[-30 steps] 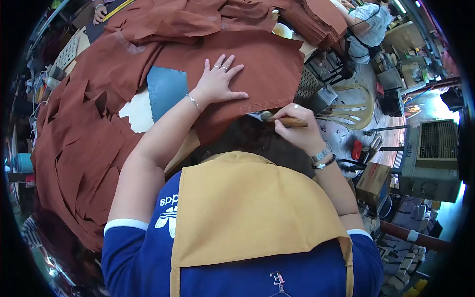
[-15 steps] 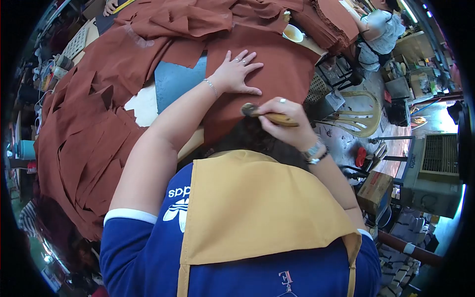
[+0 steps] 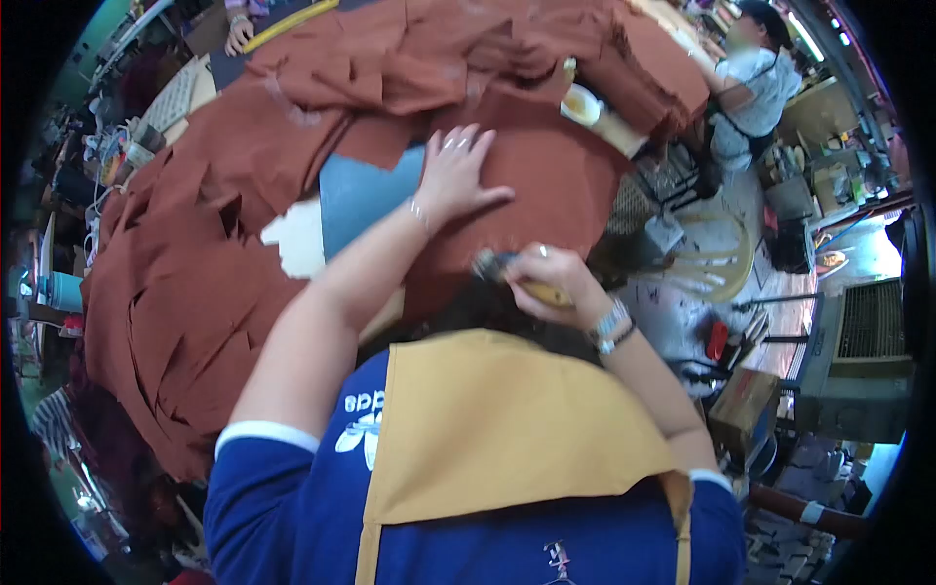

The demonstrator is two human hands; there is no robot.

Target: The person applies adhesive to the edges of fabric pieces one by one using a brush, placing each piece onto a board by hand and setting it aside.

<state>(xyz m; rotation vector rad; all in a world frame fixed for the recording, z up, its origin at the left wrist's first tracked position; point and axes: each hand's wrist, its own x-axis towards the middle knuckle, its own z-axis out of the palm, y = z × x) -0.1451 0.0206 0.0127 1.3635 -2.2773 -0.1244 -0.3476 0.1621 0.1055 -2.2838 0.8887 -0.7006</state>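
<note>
My left hand [image 3: 462, 178] lies with fingers spread on a flat reddish-brown piece of material [image 3: 546, 166]. Wrapped round a wooden-handled brush [image 3: 544, 292] is my right hand [image 3: 561, 278]; the brush head is at the near edge of that piece. A blue-grey sheet [image 3: 361, 195] shows beneath the brown material, left of my left hand. Beside it a pale white piece [image 3: 297, 237] is partly covered. More brown material [image 3: 185, 322] is heaped in folds to the left.
A white bowl [image 3: 581, 104] with yellowish contents stands at the far edge. Another person [image 3: 756, 88] is at the upper right, and a co-worker's hand [image 3: 239, 37] rests near a yellow ruler [image 3: 292, 23]. A chair [image 3: 717, 255] and a cardboard box [image 3: 743, 405] are on the right.
The brush has moved from the right end of the near edge towards the left, in my right hand. My left hand stays spread on the material. The whole view has shifted slightly.
</note>
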